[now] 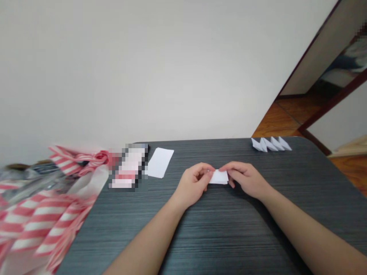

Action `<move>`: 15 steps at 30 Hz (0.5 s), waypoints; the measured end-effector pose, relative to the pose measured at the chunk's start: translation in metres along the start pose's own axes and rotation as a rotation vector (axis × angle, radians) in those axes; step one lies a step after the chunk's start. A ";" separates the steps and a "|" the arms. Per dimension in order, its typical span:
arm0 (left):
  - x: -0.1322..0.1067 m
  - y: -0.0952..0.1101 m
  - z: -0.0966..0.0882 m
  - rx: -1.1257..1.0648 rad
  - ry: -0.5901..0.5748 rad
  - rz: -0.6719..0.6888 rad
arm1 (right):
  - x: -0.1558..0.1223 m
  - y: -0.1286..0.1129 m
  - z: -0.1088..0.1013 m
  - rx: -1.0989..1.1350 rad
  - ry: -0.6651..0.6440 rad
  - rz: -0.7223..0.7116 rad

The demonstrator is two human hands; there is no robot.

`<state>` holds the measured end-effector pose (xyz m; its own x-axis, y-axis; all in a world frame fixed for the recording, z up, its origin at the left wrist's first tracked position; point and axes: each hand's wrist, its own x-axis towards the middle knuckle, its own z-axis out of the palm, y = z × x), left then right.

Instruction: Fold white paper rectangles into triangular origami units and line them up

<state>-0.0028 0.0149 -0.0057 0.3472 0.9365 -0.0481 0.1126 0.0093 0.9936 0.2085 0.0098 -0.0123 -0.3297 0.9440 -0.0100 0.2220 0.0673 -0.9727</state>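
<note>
Between my two hands is a small folded piece of white paper (218,177), held just over the dark table. My left hand (195,181) pinches its left end between thumb and fingers. At the opposite end, the thumb and fingers of my right hand (244,178) grip the upper right corner. Left of my hands lies a stack of white paper sheets (160,162). Toward the back right of the table, several folded white paper pieces (271,144) stand side by side in a row.
A phone-like device (129,166), blurred into blocks, lies at the table's left edge. Red-and-white striped bags (43,217) and clear plastic are heaped beside the dark wood-grain table (206,236). A pale wall (172,68) rises behind; a doorway opens at the right.
</note>
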 end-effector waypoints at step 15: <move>0.001 -0.002 0.001 0.070 -0.046 -0.029 | 0.002 0.000 0.007 -0.089 0.079 -0.003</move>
<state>-0.0015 0.0150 -0.0077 0.3852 0.9191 -0.0832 0.1879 0.0101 0.9821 0.2018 0.0091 -0.0135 -0.2582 0.9660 0.0142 0.3027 0.0949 -0.9484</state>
